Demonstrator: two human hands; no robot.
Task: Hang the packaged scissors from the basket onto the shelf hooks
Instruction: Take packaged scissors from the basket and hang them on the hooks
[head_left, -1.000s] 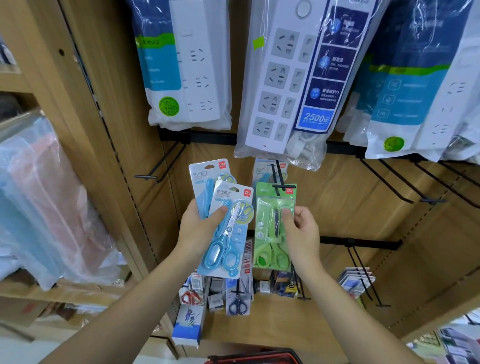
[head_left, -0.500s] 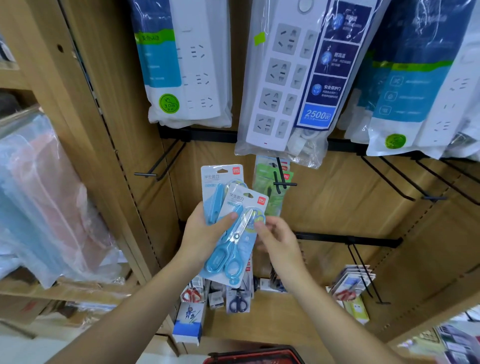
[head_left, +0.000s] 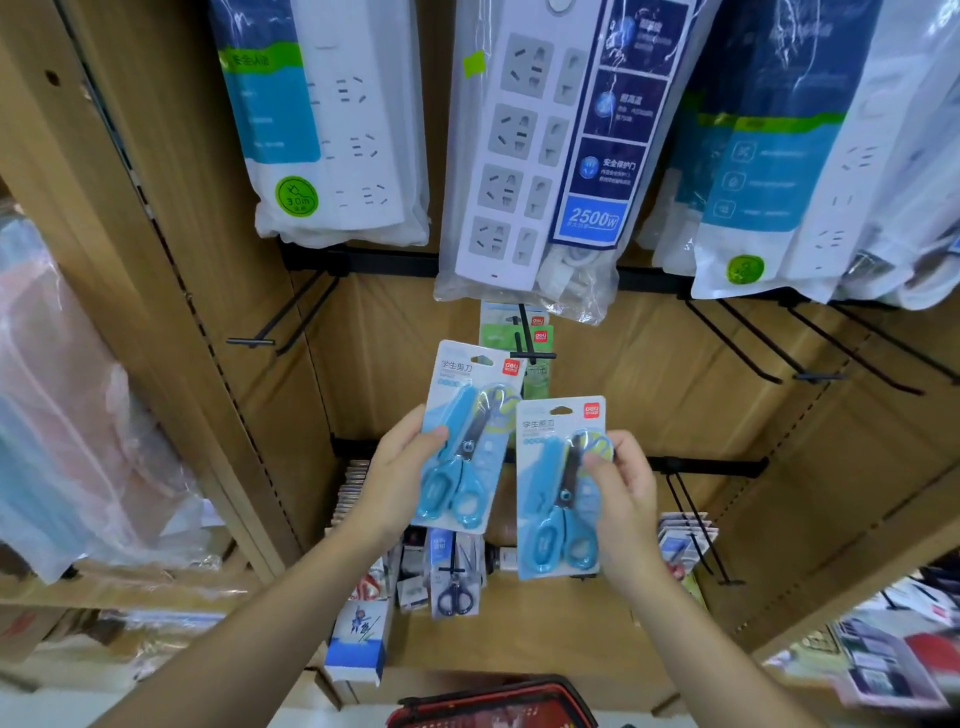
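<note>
One blue scissors pack (head_left: 470, 415) is gripped at its left edge by the left hand (head_left: 395, 478), thumb across the front. Just beside it and slightly lower, a second blue pack (head_left: 550, 499) is pinched at its right edge by the right hand (head_left: 628, 499). Both are held in front of the shelf, below a black hook (head_left: 527, 338) carrying a green pack (head_left: 540, 374). Bagged power strips (head_left: 540, 145) hang above, and a red basket (head_left: 493, 696) sits at the bottom edge.

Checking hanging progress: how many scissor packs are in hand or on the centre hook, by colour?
Blue, held: 2 (left pack in left hand, right pack in right hand)
Green, on centre hook: 1 (green pack)
Behind the green one, colour unclear: 1 (rear pack)
Total: 4
</note>
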